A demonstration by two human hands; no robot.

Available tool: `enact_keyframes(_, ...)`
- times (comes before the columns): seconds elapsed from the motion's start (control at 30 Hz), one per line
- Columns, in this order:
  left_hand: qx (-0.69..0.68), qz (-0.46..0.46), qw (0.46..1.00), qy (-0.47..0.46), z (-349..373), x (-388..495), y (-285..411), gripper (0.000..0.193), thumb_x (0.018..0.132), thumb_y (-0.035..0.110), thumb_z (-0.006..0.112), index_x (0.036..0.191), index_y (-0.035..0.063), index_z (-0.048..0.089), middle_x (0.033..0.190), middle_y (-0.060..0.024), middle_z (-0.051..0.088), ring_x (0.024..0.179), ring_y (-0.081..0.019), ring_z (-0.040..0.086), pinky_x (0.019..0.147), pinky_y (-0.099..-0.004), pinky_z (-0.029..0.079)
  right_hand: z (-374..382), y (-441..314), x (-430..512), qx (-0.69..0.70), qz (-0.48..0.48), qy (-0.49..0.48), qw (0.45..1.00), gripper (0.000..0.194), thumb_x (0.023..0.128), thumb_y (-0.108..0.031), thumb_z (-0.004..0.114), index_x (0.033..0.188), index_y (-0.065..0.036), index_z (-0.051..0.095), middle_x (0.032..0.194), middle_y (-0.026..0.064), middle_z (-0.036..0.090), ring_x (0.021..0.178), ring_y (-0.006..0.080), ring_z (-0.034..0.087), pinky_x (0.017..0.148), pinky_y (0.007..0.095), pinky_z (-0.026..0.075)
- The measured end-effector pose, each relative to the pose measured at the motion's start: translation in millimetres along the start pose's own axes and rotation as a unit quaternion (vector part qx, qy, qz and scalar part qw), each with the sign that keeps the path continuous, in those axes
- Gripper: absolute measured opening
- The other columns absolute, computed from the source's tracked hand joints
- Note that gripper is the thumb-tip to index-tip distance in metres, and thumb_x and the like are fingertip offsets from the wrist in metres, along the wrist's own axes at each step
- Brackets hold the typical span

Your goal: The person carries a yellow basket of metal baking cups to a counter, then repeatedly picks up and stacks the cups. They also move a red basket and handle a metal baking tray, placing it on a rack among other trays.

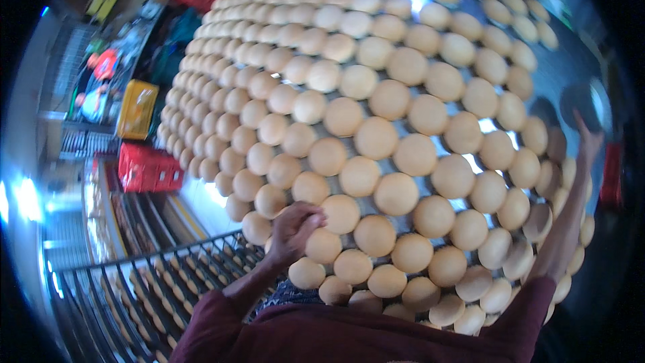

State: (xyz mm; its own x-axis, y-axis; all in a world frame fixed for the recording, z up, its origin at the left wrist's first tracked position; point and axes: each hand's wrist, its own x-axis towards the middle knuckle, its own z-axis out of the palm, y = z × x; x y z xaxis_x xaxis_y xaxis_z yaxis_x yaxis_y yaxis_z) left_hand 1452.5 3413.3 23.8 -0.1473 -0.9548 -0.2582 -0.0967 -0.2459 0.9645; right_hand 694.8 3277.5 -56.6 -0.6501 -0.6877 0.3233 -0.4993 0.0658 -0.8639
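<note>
Rows of round, light-brown buns (376, 138) cover a shiny metal tabletop (559, 78) before me, most of them close together or touching. My left hand (298, 224) is at the near left side of the rows, fingers curled in against the thumb, beside a bun (340, 214). Nothing shows in its grip. On the far right, my right hand (590, 138) is stretched out over the metal surface, past the outer buns. It is small and dim there, next to a dark round patch that may be a shadow or an object. Whether it holds anything is unclear.
A slatted rack (151, 257) with rows of rolls stands at lower left. Beyond it are a red crate (151, 167) and a yellow crate (137, 109). People (98, 80) are blurred at the far left. Another red object (611, 176) is at the right edge.
</note>
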Motion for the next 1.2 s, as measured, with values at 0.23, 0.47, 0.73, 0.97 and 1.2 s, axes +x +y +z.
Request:
enact_keyframes(0.23, -0.03, 0.057, 0.993, -0.1, -16.8, 1.7, 15.2, 0.023, 0.103, 0.004, 0.06, 0.125, 0.0012, 0.06, 0.115, -0.0074, 0.067, 0.097, -0.0131, 0.067, 0.089, -0.0304, 0.057, 37.8, -110.4, -87.7, 0.021, -0.034, -0.016, 0.999, 0.065, 0.082, -0.02, 0.089, 0.135, 0.006, 0.06, 0.132, 0.0146, 0.066, 0.117, 0.0246, 0.061, 0.107, 0.0394, 0.045)
enact_keyframes(0.47, -0.297, -0.019, 0.931, -0.209, -69.1, 25.9, 32.0, 0.064, 0.104, 0.044, 0.058, 0.153, 0.0095, 0.038, 0.142, -0.0082, 0.053, 0.111, -0.0161, 0.059, 0.088, -0.0383, 0.057, 147.7, -261.1, -295.5, 0.125, 0.011, -0.082, 0.989, 0.068, 0.081, -0.006, 0.084, 0.139, 0.008, 0.052, 0.131, 0.0134, 0.061, 0.115, 0.0254, 0.059, 0.105, 0.039, 0.047)
enact_keyframes(0.73, -0.526, -0.004, 0.82, -0.227, -285.4, -5.3, 26.3, 0.08, 0.101, 0.061, 0.054, 0.16, 0.0113, 0.032, 0.16, -0.0087, 0.041, 0.144, -0.0234, 0.044, 0.113, -0.0477, 0.045, 317.5, -538.2, -578.6, 0.226, 0.094, -0.398, 0.884, 0.092, 0.062, -0.002, 0.094, 0.142, 0.001, 0.05, 0.127, 0.0093, 0.063, 0.113, 0.0233, 0.064, 0.098, 0.0383, 0.056)
enact_keyframes(0.97, -0.603, 0.001, 0.794, -0.081, -503.5, -73.0, -8.3, 0.074, 0.097, 0.054, 0.062, 0.153, 0.0089, 0.045, 0.149, -0.0118, 0.056, 0.132, -0.0259, 0.059, 0.111, -0.0492, 0.048, 471.2, -709.3, -694.3, 0.328, 0.006, -0.599, 0.731, 0.119, 0.06, -0.014, 0.101, 0.155, 0.0, 0.03, 0.141, 0.0148, 0.053, 0.127, 0.0254, 0.057, 0.104, 0.0405, 0.052)
enact_keyframes(1.2, -0.638, 0.057, 0.765, -0.065, -635.3, -59.8, -22.9, 0.075, 0.095, 0.054, 0.065, 0.152, 0.0088, 0.045, 0.147, -0.0127, 0.057, 0.129, -0.0283, 0.061, 0.109, -0.0498, 0.05, 559.0, -815.7, -705.7, 0.254, -0.425, -0.476, 0.727, 0.117, 0.055, -0.046, 0.101, 0.15, -0.012, 0.043, 0.146, 0.0185, 0.049, 0.137, 0.037, 0.05, 0.112, 0.0498, 0.043)
